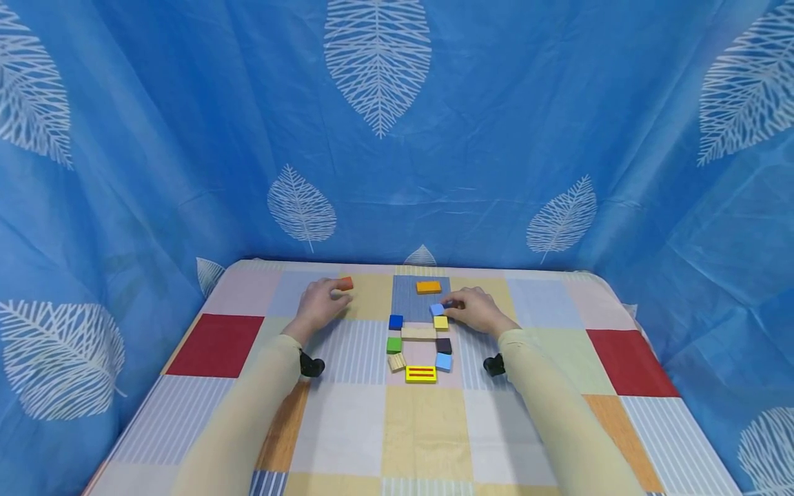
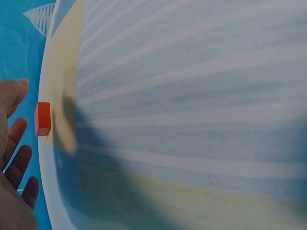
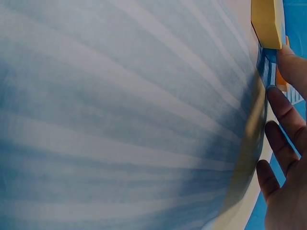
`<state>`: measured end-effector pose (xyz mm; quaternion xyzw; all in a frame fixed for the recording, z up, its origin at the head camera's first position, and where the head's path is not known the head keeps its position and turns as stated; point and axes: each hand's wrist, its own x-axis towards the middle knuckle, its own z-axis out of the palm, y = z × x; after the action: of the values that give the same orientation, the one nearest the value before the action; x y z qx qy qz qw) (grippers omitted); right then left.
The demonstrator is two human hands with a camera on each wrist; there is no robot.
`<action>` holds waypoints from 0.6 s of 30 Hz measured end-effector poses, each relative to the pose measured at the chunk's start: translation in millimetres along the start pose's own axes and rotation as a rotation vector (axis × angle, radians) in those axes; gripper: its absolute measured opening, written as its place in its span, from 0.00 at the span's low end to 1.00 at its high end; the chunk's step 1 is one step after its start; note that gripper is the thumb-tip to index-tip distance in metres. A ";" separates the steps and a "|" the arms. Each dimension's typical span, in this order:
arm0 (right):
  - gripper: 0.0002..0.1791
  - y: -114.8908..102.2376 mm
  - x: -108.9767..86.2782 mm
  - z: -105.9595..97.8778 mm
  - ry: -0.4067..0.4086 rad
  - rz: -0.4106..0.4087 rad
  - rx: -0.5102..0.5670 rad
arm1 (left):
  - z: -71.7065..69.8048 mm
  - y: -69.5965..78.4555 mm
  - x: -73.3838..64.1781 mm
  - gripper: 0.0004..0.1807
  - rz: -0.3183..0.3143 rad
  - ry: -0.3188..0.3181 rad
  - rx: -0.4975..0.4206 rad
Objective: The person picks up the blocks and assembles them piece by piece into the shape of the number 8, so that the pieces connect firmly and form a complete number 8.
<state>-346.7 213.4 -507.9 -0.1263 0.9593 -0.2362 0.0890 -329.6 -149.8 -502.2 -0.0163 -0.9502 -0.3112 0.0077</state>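
My left hand (image 1: 319,303) is beside a small red-orange block (image 1: 347,282) near the table's back edge. In the left wrist view the fingers are spread, and the red-orange block (image 2: 43,119) stands apart from them. At the right, my right hand (image 1: 477,308) pinches a light blue block (image 1: 437,310) by its right side, just behind a yellow block (image 1: 440,324). In the right wrist view the thumb lies by the yellow block (image 3: 265,24), which partly covers the blue one; the index fingertip is hidden and the other fingers are extended.
An orange block (image 1: 429,287) lies behind the arrangement. Nearby are dark blue (image 1: 395,322), green (image 1: 393,345), black (image 1: 444,346) and blue (image 1: 443,362) blocks, a long wooden block (image 1: 418,334), a ridged wooden block (image 1: 396,362) and a red-striped yellow block (image 1: 421,374). A blue curtain (image 1: 434,172) surrounds the table.
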 end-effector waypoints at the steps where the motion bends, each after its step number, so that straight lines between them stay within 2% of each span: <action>1: 0.16 0.3 -0.3 -0.1 0.002 -0.004 0.003 | 0.0 -0.4 0.5 0.25 -0.012 0.000 -0.001; 6: 0.17 1.9 -0.9 0.7 0.011 -0.005 0.010 | -1.6 -0.9 2.7 0.25 -0.049 0.013 0.003; 18: 0.16 3.1 0.2 1.8 0.021 -0.036 -0.016 | -6.5 -7.9 8.1 0.24 -0.065 0.025 0.007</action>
<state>-347.1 215.2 -511.0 -0.1419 0.9596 -0.2316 0.0739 -338.0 -159.7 -501.5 0.0186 -0.9511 -0.3082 0.0097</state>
